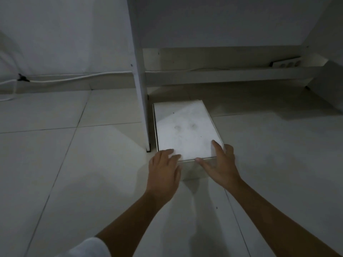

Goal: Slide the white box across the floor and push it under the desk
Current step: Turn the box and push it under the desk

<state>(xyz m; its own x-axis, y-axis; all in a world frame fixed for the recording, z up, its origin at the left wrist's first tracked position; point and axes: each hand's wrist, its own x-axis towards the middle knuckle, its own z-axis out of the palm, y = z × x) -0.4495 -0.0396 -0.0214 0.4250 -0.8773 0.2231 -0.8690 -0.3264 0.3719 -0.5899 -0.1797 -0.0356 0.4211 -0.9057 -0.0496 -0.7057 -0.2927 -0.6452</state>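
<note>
A flat white box [186,129] with faint smudges on its lid lies on the pale tiled floor, right beside the desk's white left side panel [142,86]. Its far end reaches into the shadow beneath the desk. My left hand [164,169] presses against the box's near left corner, fingers spread over the edge. My right hand [220,164] rests on the near right corner, with the fingers on the lid and the thumb along the front edge. Neither hand closes around the box.
A low white rail [232,76] runs across the back under the desk, with a power strip [285,63] on it. A white cable [74,78] trails along the wall at the left. The desk's right side panel [326,78] stands at the far right.
</note>
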